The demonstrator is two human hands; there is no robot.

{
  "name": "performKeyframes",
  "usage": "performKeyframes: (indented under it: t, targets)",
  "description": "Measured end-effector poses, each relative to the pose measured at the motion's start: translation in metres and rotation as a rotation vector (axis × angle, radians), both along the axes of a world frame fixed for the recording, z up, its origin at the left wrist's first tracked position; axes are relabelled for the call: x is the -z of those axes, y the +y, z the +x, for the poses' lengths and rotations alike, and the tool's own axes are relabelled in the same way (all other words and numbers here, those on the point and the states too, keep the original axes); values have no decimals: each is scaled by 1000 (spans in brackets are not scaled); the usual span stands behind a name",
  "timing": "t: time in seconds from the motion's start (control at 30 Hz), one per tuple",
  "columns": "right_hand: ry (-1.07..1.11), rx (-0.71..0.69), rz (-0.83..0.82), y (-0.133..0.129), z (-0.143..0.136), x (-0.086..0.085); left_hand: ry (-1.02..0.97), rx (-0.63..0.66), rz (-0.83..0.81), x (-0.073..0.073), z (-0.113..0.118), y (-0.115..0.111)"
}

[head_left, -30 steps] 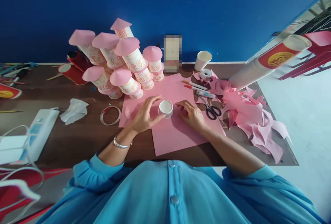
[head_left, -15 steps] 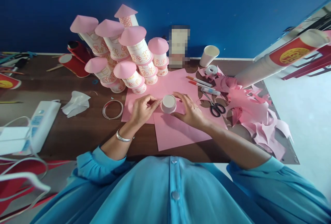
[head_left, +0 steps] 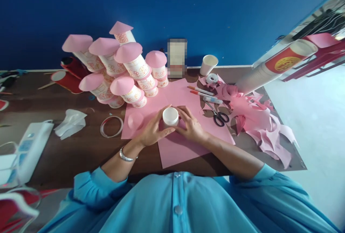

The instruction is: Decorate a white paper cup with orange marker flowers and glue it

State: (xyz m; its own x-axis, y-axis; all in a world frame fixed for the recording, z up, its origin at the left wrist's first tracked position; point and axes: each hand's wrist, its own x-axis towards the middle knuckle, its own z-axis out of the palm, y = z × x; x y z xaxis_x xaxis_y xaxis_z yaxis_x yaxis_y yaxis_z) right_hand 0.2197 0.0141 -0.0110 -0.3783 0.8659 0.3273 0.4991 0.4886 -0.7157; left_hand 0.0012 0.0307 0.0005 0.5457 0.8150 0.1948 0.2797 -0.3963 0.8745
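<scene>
A small white paper cup (head_left: 170,115) stands mouth up on the pink paper (head_left: 185,150) in front of me. My left hand (head_left: 154,130) curves round its left side, the thumb reaching across the near side. From the right, my right hand (head_left: 191,125) closes on the same cup with thumb and fingers. Left of my left hand, a pink paper disc (head_left: 135,121) lies on the pink sheet. Beyond it are stacked, decorated cup towers (head_left: 133,66) with pink cone roofs. Black-handled scissors (head_left: 221,119) rest to the right of my right hand.
Pink paper scraps (head_left: 253,116) heap at the right. Markers (head_left: 201,92), a tape roll (head_left: 212,78) and another white cup (head_left: 209,64) sit at the back. To the left are a ring-shaped roll (head_left: 111,126), crumpled white paper (head_left: 70,123) and a power strip (head_left: 31,154).
The cup, base up before, now has its mouth up. A pink disc now shows at the left on the sheet. Both hands have closed in round the cup, and the view has shifted.
</scene>
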Motion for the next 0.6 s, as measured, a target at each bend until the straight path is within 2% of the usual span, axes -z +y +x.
performKeyframes:
  t: [0.13, 0.17, 0.27, 0.37, 0.43, 0.5, 0.6]
  targets:
    - [-98, -70, 112, 16, 24, -14, 68, -113, -1, 2, -1, 3]
    - [-112, -44, 135, 22, 33, -18, 90, -145, 6, 3, -2, 4]
    - [-222, 213, 242, 36, 65, -22, 110, -217, 62, 7, -4, 6]
    - [-445, 507, 236, 48, 88, -15, 138, -215, 84, 6, -3, 7]
    - [-590, 574, 186, 54, 93, -8, 156, -190, 93, 5, -3, 7]
    - [-682, 584, 162, 58, 93, -1, 162, -168, 107, 5, -3, 7]
    - [-699, 580, 178, 61, 88, 4, 150, -133, 141, 6, -3, 7]
